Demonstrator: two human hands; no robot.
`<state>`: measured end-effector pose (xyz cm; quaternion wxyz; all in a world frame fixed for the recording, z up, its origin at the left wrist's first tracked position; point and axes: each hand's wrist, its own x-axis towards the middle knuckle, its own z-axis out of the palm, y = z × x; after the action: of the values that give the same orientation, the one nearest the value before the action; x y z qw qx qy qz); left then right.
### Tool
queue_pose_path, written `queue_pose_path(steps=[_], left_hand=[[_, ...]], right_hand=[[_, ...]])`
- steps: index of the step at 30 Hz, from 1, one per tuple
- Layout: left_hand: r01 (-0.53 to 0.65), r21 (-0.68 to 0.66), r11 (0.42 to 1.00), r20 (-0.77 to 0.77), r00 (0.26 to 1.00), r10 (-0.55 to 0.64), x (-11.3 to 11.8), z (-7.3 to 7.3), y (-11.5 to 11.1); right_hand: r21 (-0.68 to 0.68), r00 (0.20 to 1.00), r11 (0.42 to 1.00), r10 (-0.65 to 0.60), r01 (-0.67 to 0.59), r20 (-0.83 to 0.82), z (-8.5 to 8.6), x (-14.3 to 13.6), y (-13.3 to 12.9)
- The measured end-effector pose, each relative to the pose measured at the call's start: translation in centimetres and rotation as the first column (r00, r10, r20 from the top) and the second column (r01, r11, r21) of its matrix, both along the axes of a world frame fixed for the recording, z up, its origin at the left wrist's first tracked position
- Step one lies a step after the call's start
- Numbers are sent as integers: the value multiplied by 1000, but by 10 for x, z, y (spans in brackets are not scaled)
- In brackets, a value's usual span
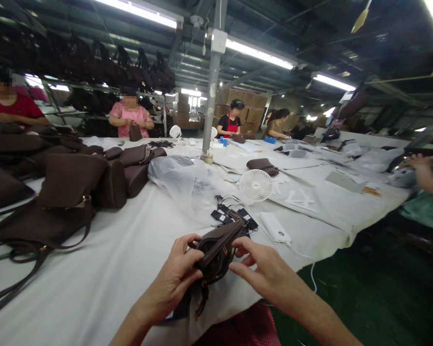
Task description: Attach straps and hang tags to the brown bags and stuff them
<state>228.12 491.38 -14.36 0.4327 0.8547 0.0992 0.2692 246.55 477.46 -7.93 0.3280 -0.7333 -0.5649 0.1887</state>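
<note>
A small dark brown handbag (220, 247) is at the near edge of the table, its mouth facing up and a strap across it. My left hand (182, 266) grips the bag's left side, thumb and fingers closed on the rim. By the bag's right side is my right hand (256, 264), thumb and fingers apart, the fingertips close to the rim; whether they touch it I cannot tell. A dark strap end with gold-coloured metal (202, 300) hangs below the bag. Just beyond lie several black tags (220, 216) with cords and white labels.
Brown bags (72, 178) with long straps are heaped at left. Clear plastic wrap (182, 182), a white fan (255, 185), a white power bank (275, 228) with a cable and another brown bag (262, 166) lie ahead. A post (212, 86) rises mid-table; several people work around it.
</note>
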Motion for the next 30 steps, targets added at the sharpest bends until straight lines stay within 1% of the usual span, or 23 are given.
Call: queue_pose_path(steps=[3,5,7,8,10,12,13,14,15,16,17,18,19,20,21,22,24,25,26,27,29,30], left_hand=[[-16,16,1000,18,1000,15,6,-6,-6],[-43,25,999,28,999,43,9,-11,-9],[-72,31,997,46,996,71,9,-14,-11],[-86,35,996,57,995,84,8,-15,-11],[-109,45,993,76,992,105,7,-17,-10],[-120,57,991,82,990,115,5,-19,-8],[-122,65,990,83,990,116,5,-20,-7],[-125,73,989,84,989,119,4,-20,-6],[-133,80,988,86,988,126,4,-20,-5],[-142,88,986,88,987,134,4,-21,-5],[-152,95,984,91,986,143,3,-21,-5],[-162,101,982,94,984,153,3,-21,-6],[-168,107,980,97,983,158,3,-22,-7],[-168,112,979,102,982,156,3,-23,-9],[-158,117,980,110,983,146,4,-25,-11],[-140,118,983,120,985,126,5,-27,-14],[-93,107,990,146,986,77,7,-32,-19],[-72,96,993,162,985,55,9,-34,-21],[-54,81,995,175,984,39,10,-37,-22],[-42,66,997,189,981,29,11,-39,-23],[-21,51,998,224,975,10,12,-42,-21],[-11,45,999,244,970,-1,12,-44,-20]], right_hand=[[52,978,998,-36,48,-206,-21,-5,5],[55,920,996,-47,74,-390,-30,-6,14],[65,839,994,-36,85,-543,-34,-7,24],[76,811,993,-28,89,-584,-34,-7,29],[72,798,991,-44,109,-601,-34,-11,37],[27,825,988,-110,150,-555,-31,-18,42],[4,852,985,-146,171,-502,-30,-21,43],[5,895,982,-168,186,-412,-29,-24,43],[35,946,982,-169,186,-278,-28,-27,43],[81,983,983,-154,162,-102,-27,-28,42],[120,987,986,-129,118,94,-27,-27,42],[140,957,988,-106,70,271,-26,-25,41],[140,913,990,-85,31,400,-26,-21,41],[131,882,991,-67,6,466,-26,-16,40],[122,881,992,-47,-12,471,-25,-10,41],[112,907,993,-18,-33,421,-24,-4,41],[78,972,991,86,-105,217,-20,5,41],[58,983,987,145,-152,109,-18,8,41],[45,979,978,202,-204,35,-16,9,40],[47,966,965,258,-258,10,-15,9,39],[76,935,932,352,-355,51,-14,5,36],[91,924,920,377,-382,65,-15,2,35]])
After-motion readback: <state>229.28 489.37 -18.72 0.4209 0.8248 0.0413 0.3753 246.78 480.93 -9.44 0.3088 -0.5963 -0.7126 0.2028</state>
